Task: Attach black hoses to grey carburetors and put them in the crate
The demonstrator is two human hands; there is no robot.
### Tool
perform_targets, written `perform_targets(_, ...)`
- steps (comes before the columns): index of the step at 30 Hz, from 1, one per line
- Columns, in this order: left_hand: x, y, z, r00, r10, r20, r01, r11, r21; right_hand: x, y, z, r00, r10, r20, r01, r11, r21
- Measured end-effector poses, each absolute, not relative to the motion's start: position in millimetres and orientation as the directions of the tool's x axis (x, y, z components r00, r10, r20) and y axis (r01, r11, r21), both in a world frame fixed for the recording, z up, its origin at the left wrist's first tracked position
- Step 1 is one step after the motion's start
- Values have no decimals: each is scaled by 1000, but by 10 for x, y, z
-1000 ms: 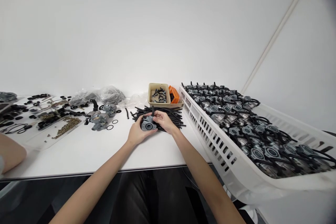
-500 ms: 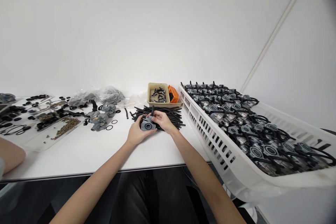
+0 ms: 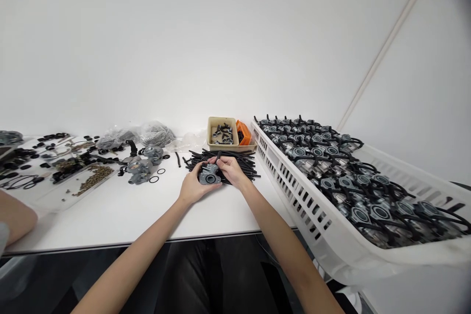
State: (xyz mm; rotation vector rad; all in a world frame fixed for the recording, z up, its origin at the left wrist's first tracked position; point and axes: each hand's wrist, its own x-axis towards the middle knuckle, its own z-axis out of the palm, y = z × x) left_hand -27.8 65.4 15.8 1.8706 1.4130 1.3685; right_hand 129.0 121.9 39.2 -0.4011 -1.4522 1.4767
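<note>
My left hand (image 3: pixel 194 187) is closed round the side of a grey metal carburetor (image 3: pixel 209 176), whose round flanged opening faces me. At its upper right, the fingers of my right hand (image 3: pixel 230 169) pinch a short black rubber hose (image 3: pixel 219 156) that sticks up from the carburetor. Where the hose meets the metal is hidden by my fingers. Just behind both hands lies a pile of loose black hoses (image 3: pixel 243 159) on the white table (image 3: pixel 221 211).
On the right stands a white slatted crate (image 3: pixel 294 194) with rows of carburetors. A beige tray (image 3: pixel 210 132) and an orange basket (image 3: pixel 246 130) sit behind the hoses. Leftward are carburetors (image 3: pixel 138 171), black rings (image 3: pixel 154 179), brass fittings (image 3: pixel 93 179) and another person's arm (image 3: pixel 16 218).
The hose in my right fingers has tilted from nearly upright toward the right. The carburetor has turned slightly in my left hand, and both hands keep their hold.
</note>
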Motion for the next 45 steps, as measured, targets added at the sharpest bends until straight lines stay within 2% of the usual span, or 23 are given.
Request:
perform_targets(10, -269, 641, 168, -7, 896, 444, 490, -384, 782, 1291, 1173, 491, -368, 894, 255, -366, 113, -924)
perform_targets(18, -264, 623, 193, -20, 901, 433, 456, -377, 806, 1271, 1187, 480, -309, 909, 279, -326, 174, -929)
perform_targets(21, -265, 625, 207, 13, 892, 451, 391, -420, 819, 1291, 1180, 491, -376, 883, 281, -333, 155, -930)
perform_targets(24, -275, 637, 213, 55, 887, 459, 291, -454, 842, 1328, 1161, 520, -508, 793, 336, -365, 156, -918)
perform_targets(30, -316, 682, 184, 184, 912, 368, 130, -393, 910, 1382, 1149, 547, -589, 711, 383, -322, 227, -919)
perform_targets(38, -316, 688, 134, 343, 913, 223, -34, -225, 974, 1469, 1192, 573, -544, 716, 437, -265, 348, -899)
perform_targets(42, -344, 635, 134, 360, 925, 121, -12, -126, 992, 1477, 1165, 598, -563, 704, 434, -263, 345, -901)
perform_targets(45, -393, 610, 127, 373, 923, 90, 48, -116, 992, 1441, 1141, 574, -604, 683, 412, -314, 272, -910)
